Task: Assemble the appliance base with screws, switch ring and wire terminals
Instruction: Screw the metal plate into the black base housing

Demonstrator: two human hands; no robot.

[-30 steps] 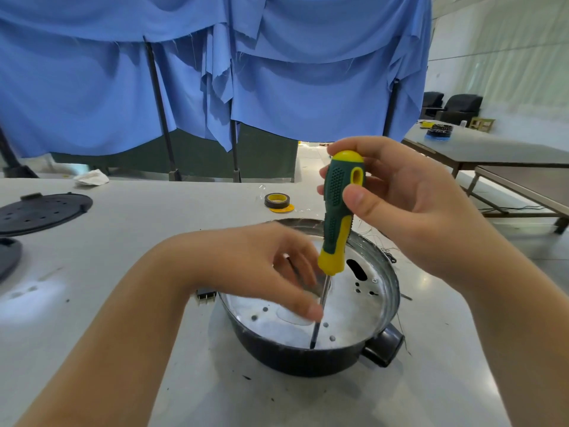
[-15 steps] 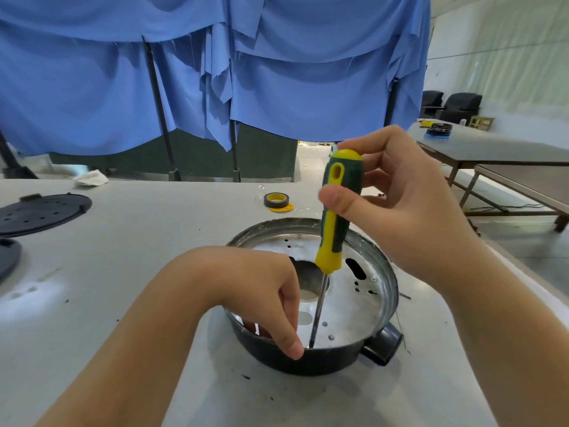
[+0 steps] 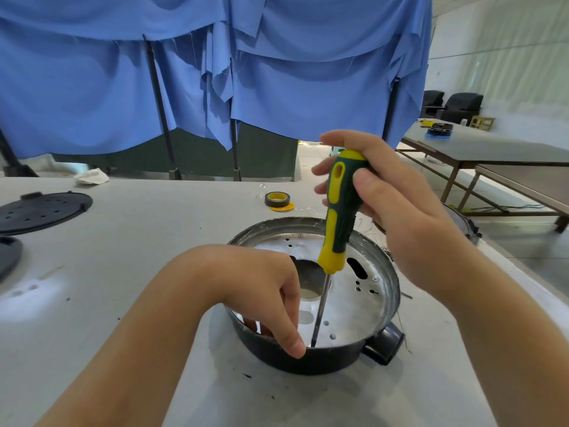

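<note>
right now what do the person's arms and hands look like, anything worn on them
Both arms are bare as far as the picture shows: no sleeves on either forearm. The left hand and the right hand wear no gloves. No rings, watch, wristband or markings are visible on either. The nails that show are short and unpainted.

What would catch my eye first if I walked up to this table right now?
Probably the green and yellow screwdriver, held upright by the right hand with its tip down inside the round appliance base near the table's front edge. The left hand grips the base's near rim beside the shaft. Behind hangs a big blue cloth, with a roll of tape on the table in front of it.
</note>
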